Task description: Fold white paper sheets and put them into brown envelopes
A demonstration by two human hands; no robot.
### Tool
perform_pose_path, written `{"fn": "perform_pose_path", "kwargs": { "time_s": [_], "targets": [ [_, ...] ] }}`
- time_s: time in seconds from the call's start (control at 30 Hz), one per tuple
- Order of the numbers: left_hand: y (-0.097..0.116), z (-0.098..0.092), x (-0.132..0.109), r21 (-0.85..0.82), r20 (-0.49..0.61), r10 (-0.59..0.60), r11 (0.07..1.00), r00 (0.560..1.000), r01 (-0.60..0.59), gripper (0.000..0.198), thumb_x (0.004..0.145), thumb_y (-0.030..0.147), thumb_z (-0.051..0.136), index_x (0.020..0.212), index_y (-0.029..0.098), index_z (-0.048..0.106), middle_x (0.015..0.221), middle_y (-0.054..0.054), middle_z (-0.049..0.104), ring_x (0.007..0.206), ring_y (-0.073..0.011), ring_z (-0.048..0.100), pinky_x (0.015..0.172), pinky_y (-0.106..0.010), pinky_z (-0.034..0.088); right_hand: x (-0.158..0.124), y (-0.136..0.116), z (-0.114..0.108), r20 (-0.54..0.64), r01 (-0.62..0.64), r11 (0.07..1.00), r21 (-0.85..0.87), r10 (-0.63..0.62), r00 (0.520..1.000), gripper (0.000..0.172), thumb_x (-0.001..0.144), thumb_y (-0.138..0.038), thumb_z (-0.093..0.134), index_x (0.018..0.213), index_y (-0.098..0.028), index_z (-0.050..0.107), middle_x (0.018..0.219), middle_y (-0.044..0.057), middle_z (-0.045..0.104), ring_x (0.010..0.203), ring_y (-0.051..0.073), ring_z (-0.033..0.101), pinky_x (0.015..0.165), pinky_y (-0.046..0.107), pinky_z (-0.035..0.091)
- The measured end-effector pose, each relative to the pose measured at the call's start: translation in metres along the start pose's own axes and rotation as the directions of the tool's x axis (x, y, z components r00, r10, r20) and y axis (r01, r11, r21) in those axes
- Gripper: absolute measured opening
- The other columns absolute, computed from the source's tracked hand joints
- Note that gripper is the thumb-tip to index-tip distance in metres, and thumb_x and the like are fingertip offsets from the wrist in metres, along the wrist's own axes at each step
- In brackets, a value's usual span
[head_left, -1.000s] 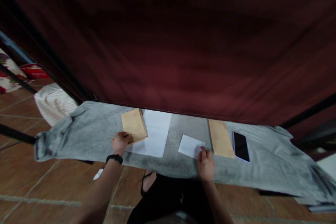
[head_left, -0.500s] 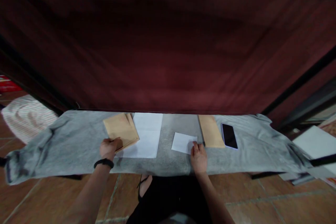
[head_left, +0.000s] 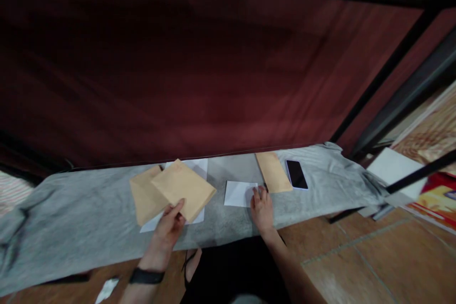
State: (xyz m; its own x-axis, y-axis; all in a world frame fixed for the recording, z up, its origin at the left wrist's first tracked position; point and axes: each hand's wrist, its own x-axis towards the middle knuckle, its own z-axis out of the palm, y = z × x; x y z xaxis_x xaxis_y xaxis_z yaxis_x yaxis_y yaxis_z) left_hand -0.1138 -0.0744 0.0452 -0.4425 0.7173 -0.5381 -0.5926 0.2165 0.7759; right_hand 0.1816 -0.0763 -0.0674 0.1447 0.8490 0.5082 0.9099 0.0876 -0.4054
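My left hand (head_left: 171, 225) pinches the lower edge of a tan envelope (head_left: 185, 190), which is raised and tilted. Below and left of it lies another tan envelope (head_left: 146, 194), partly covered. White paper sheets (head_left: 199, 167) show from under both. My right hand (head_left: 261, 206) rests with its fingertips on the right edge of a small white paper (head_left: 238, 194) lying flat; whether the fingers grip it is unclear. Just right of that hand lies a long tan envelope (head_left: 273, 173), and beyond it a dark phone (head_left: 296, 174) with its screen up.
A grey cloth (head_left: 89, 213) covers the long narrow table. Dark red fabric (head_left: 213, 80) hangs behind it, with a black metal bar (head_left: 384, 76) at the right. A white box (head_left: 395, 171) stands past the right end.
My left hand has lifted one tan envelope off the other and moved it right. The view has turned to the right. My right hand stays at the small paper's right edge.
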Motion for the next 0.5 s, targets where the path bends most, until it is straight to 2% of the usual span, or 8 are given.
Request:
{"fn": "perform_pose_path", "kwargs": {
  "time_s": [0.07,0.13,0.17,0.23,0.3,0.33,0.4,0.5],
  "targets": [
    [-0.028,0.014,-0.008,-0.072,0.105,-0.077,0.994,0.991,0.085,0.031,0.066,-0.002,0.078,0.065,0.016,0.053,0.056,0.008,0.059,0.040,-0.0031,0.051,0.039,-0.013,0.037,0.000,-0.010,-0.005,0.028,-0.025,0.988,0.155,0.021,0.999,0.034,0.098,-0.022,0.043,0.128,-0.020,0.059,0.134,0.015,0.055,0.116,0.027,0.053,0.097,0.048,0.046],
    [-0.051,0.025,-0.014,-0.107,0.124,-0.111,0.986,0.986,0.125,0.037,0.065,-0.004,0.078,0.061,0.017,0.048,0.052,0.009,0.057,0.041,-0.0039,0.053,0.042,-0.013,0.041,-0.004,-0.026,-0.007,0.126,-0.123,0.901,0.416,0.077,0.989,0.034,0.098,-0.033,0.045,0.127,-0.023,0.059,0.130,0.013,0.058,0.118,0.027,0.054,0.100,0.047,0.045],
    [-0.059,0.028,-0.016,-0.109,0.143,-0.123,0.984,0.982,0.139,0.039,0.065,-0.004,0.078,0.059,0.017,0.046,0.052,0.009,0.058,0.042,-0.0041,0.055,0.044,-0.013,0.043,-0.006,-0.035,-0.006,0.215,-0.216,0.803,0.555,0.112,0.970,0.037,0.097,-0.039,0.046,0.128,-0.023,0.058,0.126,0.011,0.061,0.115,0.025,0.056,0.099,0.044,0.047],
    [-0.073,0.033,-0.021,-0.084,0.167,-0.130,0.986,0.977,0.145,0.040,0.065,-0.004,0.078,0.058,0.017,0.045,0.056,0.008,0.062,0.044,-0.0049,0.058,0.047,-0.014,0.046,-0.009,-0.055,-0.002,0.444,-0.476,0.506,0.719,0.191,0.875,0.045,0.092,-0.049,0.051,0.129,-0.024,0.056,0.116,0.009,0.066,0.099,0.023,0.064,0.086,0.038,0.053],
    [-0.082,0.034,-0.024,-0.049,0.173,-0.132,0.989,0.976,0.142,0.039,0.066,-0.003,0.078,0.059,0.018,0.047,0.060,0.007,0.065,0.048,-0.0058,0.062,0.050,-0.015,0.050,-0.010,-0.073,0.001,0.605,-0.635,0.220,0.741,0.194,0.773,0.051,0.083,-0.055,0.059,0.124,-0.024,0.058,0.099,0.005,0.069,0.085,0.022,0.066,0.071,0.034,0.054],
    [-0.085,0.033,-0.025,-0.042,0.174,-0.135,0.989,0.976,0.144,0.038,0.066,-0.003,0.078,0.059,0.018,0.048,0.061,0.007,0.066,0.049,-0.0062,0.063,0.051,-0.015,0.051,-0.009,-0.079,0.001,0.624,-0.655,0.128,0.744,0.217,0.751,0.050,0.077,-0.055,0.064,0.117,-0.025,0.060,0.092,0.003,0.070,0.081,0.021,0.066,0.068,0.031,0.053],
    [-0.089,0.030,-0.026,-0.048,0.182,-0.156,0.985,0.971,0.167,0.035,0.068,-0.004,0.077,0.060,0.017,0.051,0.060,0.007,0.067,0.050,-0.0063,0.064,0.053,-0.014,0.052,-0.005,-0.085,-0.003,0.647,-0.666,0.003,0.746,0.233,0.726,0.042,0.069,-0.049,0.070,0.102,-0.023,0.064,0.084,0.001,0.070,0.078,0.020,0.065,0.066,0.029,0.052],
    [-0.091,0.024,-0.026,-0.060,0.215,-0.206,0.973,0.955,0.223,0.030,0.071,-0.006,0.074,0.064,0.017,0.056,0.061,0.006,0.067,0.048,-0.0057,0.063,0.050,-0.013,0.052,0.000,-0.084,-0.014,0.711,-0.709,-0.094,0.699,0.196,0.675,0.032,0.062,-0.040,0.071,0.088,-0.022,0.064,0.078,0.001,0.071,0.074,0.019,0.066,0.063,0.027,0.051]
  ]
}}
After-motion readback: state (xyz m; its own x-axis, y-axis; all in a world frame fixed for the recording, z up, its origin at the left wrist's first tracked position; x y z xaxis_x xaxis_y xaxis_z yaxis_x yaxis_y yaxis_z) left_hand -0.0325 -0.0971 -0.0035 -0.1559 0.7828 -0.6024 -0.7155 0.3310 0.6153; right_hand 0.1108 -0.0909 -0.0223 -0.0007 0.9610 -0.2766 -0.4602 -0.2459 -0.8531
